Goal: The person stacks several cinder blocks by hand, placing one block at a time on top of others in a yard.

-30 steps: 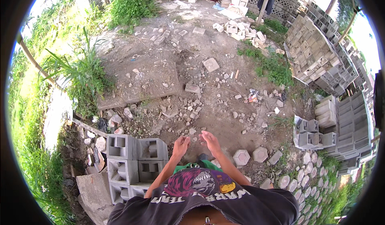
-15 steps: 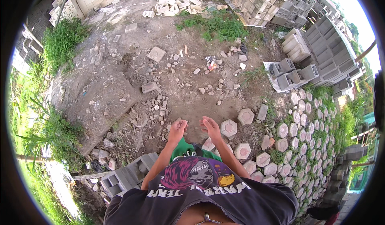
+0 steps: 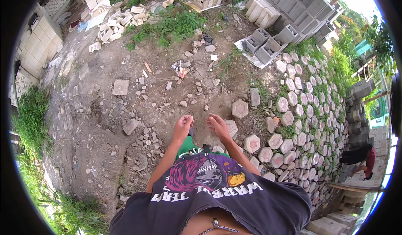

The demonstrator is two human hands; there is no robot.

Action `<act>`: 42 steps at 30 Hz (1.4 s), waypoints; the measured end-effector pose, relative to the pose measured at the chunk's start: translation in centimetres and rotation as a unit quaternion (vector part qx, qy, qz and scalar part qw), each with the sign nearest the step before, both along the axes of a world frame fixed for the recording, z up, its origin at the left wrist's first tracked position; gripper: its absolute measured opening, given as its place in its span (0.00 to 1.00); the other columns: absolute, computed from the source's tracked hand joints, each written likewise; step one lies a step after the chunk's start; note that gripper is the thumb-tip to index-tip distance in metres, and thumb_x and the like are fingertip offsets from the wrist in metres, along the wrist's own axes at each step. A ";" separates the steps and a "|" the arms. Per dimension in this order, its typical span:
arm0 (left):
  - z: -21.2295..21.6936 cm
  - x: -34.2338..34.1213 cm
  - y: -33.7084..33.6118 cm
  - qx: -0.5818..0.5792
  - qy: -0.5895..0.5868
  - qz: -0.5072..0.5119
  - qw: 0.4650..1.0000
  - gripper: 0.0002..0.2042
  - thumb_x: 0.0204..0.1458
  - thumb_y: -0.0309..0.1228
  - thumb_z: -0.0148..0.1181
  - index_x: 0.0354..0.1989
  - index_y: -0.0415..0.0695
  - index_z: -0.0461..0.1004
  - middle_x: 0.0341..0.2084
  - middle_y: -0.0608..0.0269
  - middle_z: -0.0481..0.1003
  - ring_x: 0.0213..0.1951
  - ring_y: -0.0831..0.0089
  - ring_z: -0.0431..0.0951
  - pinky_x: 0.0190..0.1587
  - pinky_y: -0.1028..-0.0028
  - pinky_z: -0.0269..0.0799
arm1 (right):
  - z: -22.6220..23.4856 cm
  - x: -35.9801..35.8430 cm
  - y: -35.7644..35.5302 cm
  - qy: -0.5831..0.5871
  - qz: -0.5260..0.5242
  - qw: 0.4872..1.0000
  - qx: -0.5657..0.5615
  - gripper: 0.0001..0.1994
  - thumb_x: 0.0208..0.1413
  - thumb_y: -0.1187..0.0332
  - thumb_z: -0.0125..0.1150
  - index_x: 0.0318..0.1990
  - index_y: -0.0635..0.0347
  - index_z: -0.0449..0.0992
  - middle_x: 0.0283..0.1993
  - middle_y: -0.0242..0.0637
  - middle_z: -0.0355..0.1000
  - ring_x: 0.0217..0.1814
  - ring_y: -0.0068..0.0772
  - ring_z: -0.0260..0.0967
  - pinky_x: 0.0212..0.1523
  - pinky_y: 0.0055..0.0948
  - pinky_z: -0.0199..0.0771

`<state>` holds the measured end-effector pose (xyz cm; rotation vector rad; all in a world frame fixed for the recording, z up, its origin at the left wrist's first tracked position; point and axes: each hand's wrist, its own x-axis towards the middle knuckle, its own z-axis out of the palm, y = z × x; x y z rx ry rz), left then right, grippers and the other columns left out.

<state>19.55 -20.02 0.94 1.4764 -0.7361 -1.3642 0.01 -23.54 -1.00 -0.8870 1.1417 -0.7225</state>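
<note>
My left hand (image 3: 183, 125) is held up in front of my body with its fingers curled in, and nothing shows in it. Beside it, a short gap away, my right hand (image 3: 218, 125) has its fingers half bent and apart, also empty. Neither hand touches anything. Below them is bare dirt ground, with a hexagonal paving block (image 3: 230, 128) lying just past my right hand. Another hexagonal block (image 3: 240, 108) sits a little farther out. Small broken stones (image 3: 150, 138) are scattered left of my left hand.
Many hexagonal pavers (image 3: 287, 118) cover the ground on the right, with grass between. Hollow concrete blocks (image 3: 268, 46) stand stacked at the far right. A rubble pile (image 3: 119, 23) lies far left, near green weeds (image 3: 167, 25). A co-worker (image 3: 363, 161) bends at the right edge.
My view has turned to the right, so the ground and block stacks have shifted left in it. A co-worker now shows at the right. My hands stay empty in front of me.
</note>
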 end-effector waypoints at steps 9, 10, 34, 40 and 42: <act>0.5 2.6 -17.1 -0.037 -0.007 -0.130 0.991 0.12 0.59 0.37 0.55 0.40 0.39 0.72 0.29 0.66 0.75 0.29 0.81 0.72 0.34 0.80 0.69 | 1.3 2.0 -12.1 -0.017 -0.143 0.989 -0.030 0.22 0.63 0.58 0.51 0.60 0.60 0.64 0.53 0.37 0.71 0.53 0.31 0.68 0.50 0.33 0.69; 0.4 2.3 -18.6 -0.032 -0.003 -0.148 0.988 0.12 0.59 0.36 0.55 0.40 0.39 0.72 0.29 0.66 0.75 0.29 0.81 0.72 0.34 0.80 0.69 | 1.1 1.8 -12.7 -0.017 -0.157 0.987 -0.026 0.22 0.63 0.58 0.51 0.60 0.60 0.64 0.53 0.37 0.71 0.53 0.31 0.68 0.50 0.33 0.69; 0.6 -24.9 -59.5 -0.030 0.036 -0.282 0.958 0.13 0.60 0.36 0.53 0.46 0.41 0.70 0.36 0.63 0.77 0.36 0.77 0.76 0.40 0.77 0.71 | 1.8 -21.2 -49.5 -0.013 -0.301 0.954 0.007 0.23 0.62 0.58 0.53 0.60 0.61 0.64 0.52 0.36 0.72 0.51 0.27 0.68 0.51 0.32 0.68; -0.6 -30.3 -68.2 0.005 0.033 -0.286 0.958 0.13 0.60 0.37 0.53 0.47 0.41 0.70 0.37 0.63 0.77 0.37 0.77 0.76 0.40 0.77 0.70 | 0.4 -26.7 -57.2 -0.023 -0.323 0.946 0.030 0.23 0.61 0.58 0.54 0.59 0.60 0.65 0.52 0.36 0.72 0.51 0.27 0.69 0.49 0.30 0.70; -1.4 -32.1 -71.0 0.024 0.026 -0.303 0.952 0.13 0.59 0.36 0.54 0.47 0.41 0.70 0.38 0.63 0.77 0.37 0.77 0.76 0.41 0.77 0.70 | -0.7 -28.8 -59.8 -0.028 -0.332 0.942 0.039 0.23 0.61 0.58 0.54 0.59 0.60 0.65 0.52 0.36 0.72 0.50 0.27 0.70 0.48 0.30 0.70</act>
